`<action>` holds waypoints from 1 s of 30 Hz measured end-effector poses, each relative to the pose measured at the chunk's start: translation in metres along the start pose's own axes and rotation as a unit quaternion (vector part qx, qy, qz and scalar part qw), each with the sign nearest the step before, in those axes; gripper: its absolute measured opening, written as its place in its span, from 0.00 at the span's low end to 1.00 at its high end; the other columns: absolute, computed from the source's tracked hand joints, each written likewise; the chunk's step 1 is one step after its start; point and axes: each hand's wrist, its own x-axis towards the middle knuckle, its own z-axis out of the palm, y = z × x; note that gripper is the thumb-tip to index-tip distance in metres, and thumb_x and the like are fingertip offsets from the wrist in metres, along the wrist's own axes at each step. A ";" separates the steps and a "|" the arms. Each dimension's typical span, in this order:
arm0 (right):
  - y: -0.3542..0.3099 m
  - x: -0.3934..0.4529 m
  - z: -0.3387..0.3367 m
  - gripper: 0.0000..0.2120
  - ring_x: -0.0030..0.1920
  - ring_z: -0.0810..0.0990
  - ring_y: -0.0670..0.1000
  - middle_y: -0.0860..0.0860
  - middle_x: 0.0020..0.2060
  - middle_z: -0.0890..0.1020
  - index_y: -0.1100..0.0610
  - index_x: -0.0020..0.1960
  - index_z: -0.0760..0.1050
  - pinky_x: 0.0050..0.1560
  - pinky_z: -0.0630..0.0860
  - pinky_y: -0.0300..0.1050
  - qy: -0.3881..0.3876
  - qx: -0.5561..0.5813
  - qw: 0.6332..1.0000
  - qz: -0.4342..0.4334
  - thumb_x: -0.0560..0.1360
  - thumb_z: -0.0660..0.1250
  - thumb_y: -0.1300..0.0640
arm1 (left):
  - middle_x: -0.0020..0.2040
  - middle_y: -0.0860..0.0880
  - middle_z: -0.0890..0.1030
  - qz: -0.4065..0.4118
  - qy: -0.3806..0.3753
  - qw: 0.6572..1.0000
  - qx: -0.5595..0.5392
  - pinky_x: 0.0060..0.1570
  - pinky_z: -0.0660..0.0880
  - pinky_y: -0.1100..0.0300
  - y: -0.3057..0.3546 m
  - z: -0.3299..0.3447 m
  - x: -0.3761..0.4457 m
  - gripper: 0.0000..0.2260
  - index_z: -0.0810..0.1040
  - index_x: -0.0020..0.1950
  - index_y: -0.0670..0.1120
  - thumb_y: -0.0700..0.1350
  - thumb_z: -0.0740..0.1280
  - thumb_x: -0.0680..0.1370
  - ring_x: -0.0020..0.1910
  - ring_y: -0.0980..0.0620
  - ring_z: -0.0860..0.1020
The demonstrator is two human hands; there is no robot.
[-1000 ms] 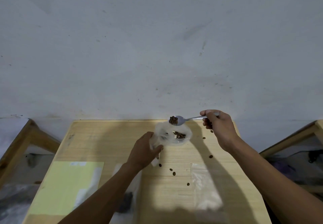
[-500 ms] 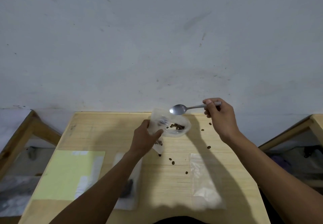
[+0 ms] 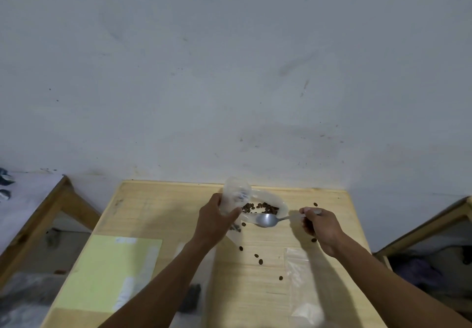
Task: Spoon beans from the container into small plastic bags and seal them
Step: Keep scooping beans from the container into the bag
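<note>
My left hand (image 3: pixel 214 219) grips a small clear plastic bag (image 3: pixel 235 197) upright by its side, with a few dark beans low in it near my palm. Just right of it stands a shallow clear container (image 3: pixel 279 201) holding brown beans (image 3: pixel 260 207). My right hand (image 3: pixel 319 224) pinches the handle of a metal spoon (image 3: pixel 267 219). The spoon's bowl looks empty and hangs at the container's near rim. Several loose beans (image 3: pixel 256 255) lie scattered on the wooden table (image 3: pixel 163 207).
An empty clear bag (image 3: pixel 301 284) lies flat at the right front. A pale yellow sheet (image 3: pixel 107 271) covers the left front, with another bag and something dark under my left forearm. Wooden frames (image 3: pixel 63 200) flank the table on both sides, and a grey wall rises behind.
The spoon, loaded with beans a second ago, was empty half a second ago and has now dropped to the container's near rim. My left hand raised the bag upright.
</note>
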 end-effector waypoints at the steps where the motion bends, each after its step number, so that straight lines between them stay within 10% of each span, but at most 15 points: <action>1: 0.001 -0.001 -0.001 0.12 0.32 0.69 0.52 0.57 0.35 0.75 0.63 0.46 0.80 0.29 0.68 0.40 -0.008 0.003 1.000 0.006 0.82 0.61 0.61 | 0.35 0.52 0.83 -0.003 0.000 1.000 -0.003 0.39 0.81 0.54 0.000 -0.001 0.001 0.13 0.75 0.50 0.43 0.47 0.75 0.73 0.29 0.56 0.82; 10: 0.019 0.001 -0.008 0.11 0.36 0.70 0.54 0.58 0.36 0.75 0.66 0.47 0.80 0.40 0.69 0.48 -0.022 -0.004 0.999 0.030 0.81 0.62 0.61 | 0.43 0.50 0.82 0.006 0.016 1.000 0.026 0.43 0.77 0.56 -0.004 -0.007 0.004 0.16 0.76 0.51 0.45 0.52 0.75 0.71 0.42 0.50 0.81; 23: 0.004 -0.003 -0.015 0.15 0.26 0.71 0.52 0.58 0.33 0.78 0.58 0.58 0.70 0.27 0.65 0.39 0.006 -0.157 0.987 0.045 0.78 0.67 0.51 | 0.48 0.50 0.81 0.024 -0.016 0.999 0.019 0.36 0.70 0.68 0.007 -0.003 -0.001 0.18 0.75 0.56 0.45 0.51 0.75 0.72 0.44 0.52 0.79; 30: -0.013 -0.006 -0.011 0.23 0.36 0.83 0.52 0.53 0.47 0.82 0.55 0.67 0.67 0.45 0.76 0.47 0.029 -0.453 0.890 -0.041 0.80 0.57 0.41 | 0.49 0.49 0.82 0.038 -0.019 0.999 0.015 0.46 0.77 0.54 0.015 -0.001 0.000 0.18 0.75 0.56 0.45 0.51 0.76 0.71 0.47 0.50 0.80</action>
